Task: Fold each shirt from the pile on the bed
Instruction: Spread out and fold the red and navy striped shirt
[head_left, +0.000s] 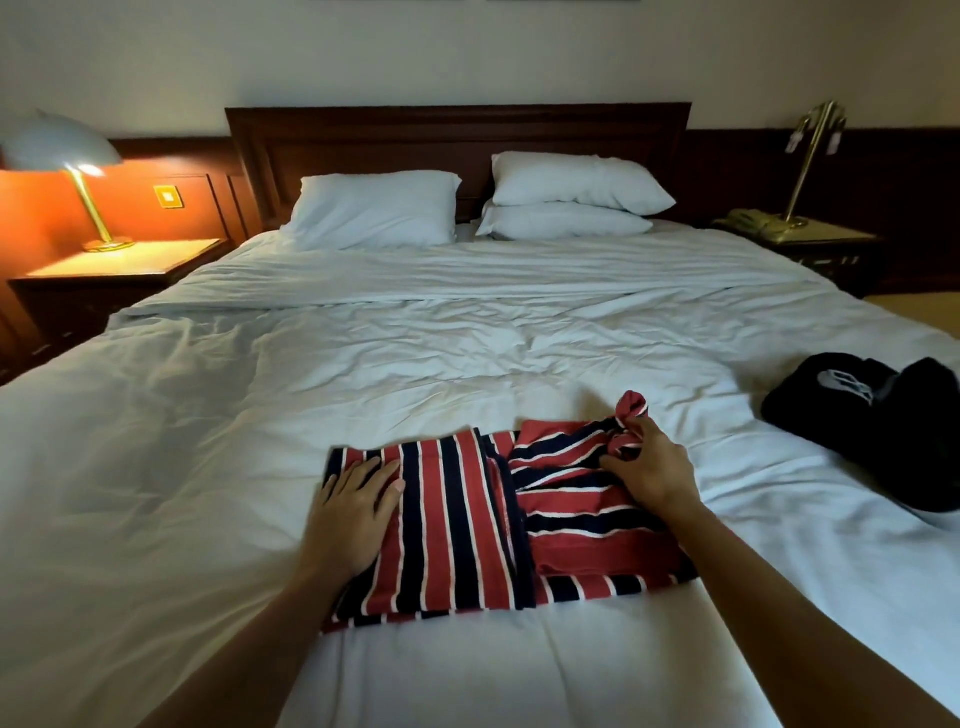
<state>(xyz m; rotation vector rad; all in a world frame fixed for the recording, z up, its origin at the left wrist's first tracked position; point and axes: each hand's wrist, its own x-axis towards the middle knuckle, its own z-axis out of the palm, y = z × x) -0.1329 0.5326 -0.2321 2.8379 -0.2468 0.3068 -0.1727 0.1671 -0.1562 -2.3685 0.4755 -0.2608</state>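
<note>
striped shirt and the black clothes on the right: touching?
Apart. The head view shows a strip of white bed sheet between the striped shirt and the black clothes.

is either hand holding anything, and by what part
The right hand pinches the striped shirt by bunched fabric at its far right corner; the left hand just presses flat on it.

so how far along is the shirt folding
No finished, folded shirt shows on the bed. In hand: the striped shirt is partly folded, left hand pressing its left side flat, right hand pinching a bunched end at the far right corner. Left: the dark pile at the bed's right edge, not yet folded.
</note>
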